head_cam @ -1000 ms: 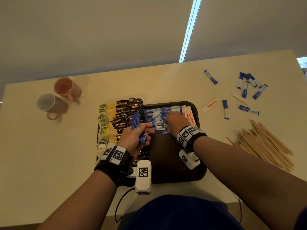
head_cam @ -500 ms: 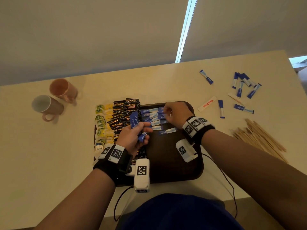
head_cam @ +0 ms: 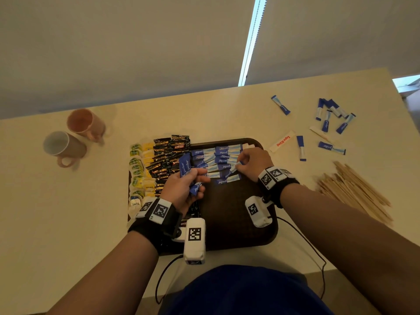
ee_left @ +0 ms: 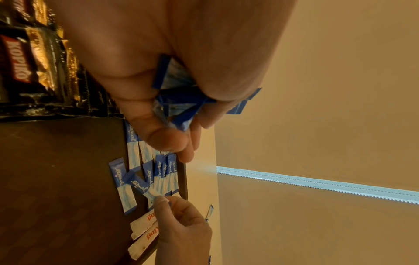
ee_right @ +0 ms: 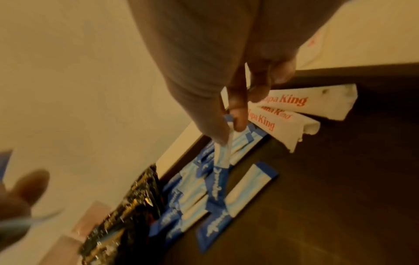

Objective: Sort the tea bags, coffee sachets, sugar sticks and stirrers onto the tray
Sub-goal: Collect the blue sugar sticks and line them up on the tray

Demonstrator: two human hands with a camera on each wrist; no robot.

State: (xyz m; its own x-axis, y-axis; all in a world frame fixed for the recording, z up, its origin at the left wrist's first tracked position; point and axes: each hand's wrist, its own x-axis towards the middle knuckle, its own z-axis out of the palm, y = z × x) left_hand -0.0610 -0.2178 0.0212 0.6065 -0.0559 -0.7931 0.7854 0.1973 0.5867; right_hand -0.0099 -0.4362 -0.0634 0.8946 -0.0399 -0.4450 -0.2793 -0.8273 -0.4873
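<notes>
Right hand (head_cam: 252, 164) grip pinches one sugar stick (ee_left: 141, 186) by its end; should lay it parallel beside the row on tray (head_cam: 229, 223). Left hand (head_cam: 181, 189) clutches spare sticks (head_cam: 185, 165).

Both forearms reach forward from the bottom edge, each with a tagged black wristband. The left hand (head_cam: 185, 189) sits at about 9 o'clock of the right hand (head_cam: 252, 164), fingers curled round a bunch of sticks (head_cam: 186, 165), thumb across the top. The right hand's thumb and forefinger pinch the end of one stick (ee_right: 223, 154); its other fingers seem loosely bent, though the wrist view is blurred.
</notes>
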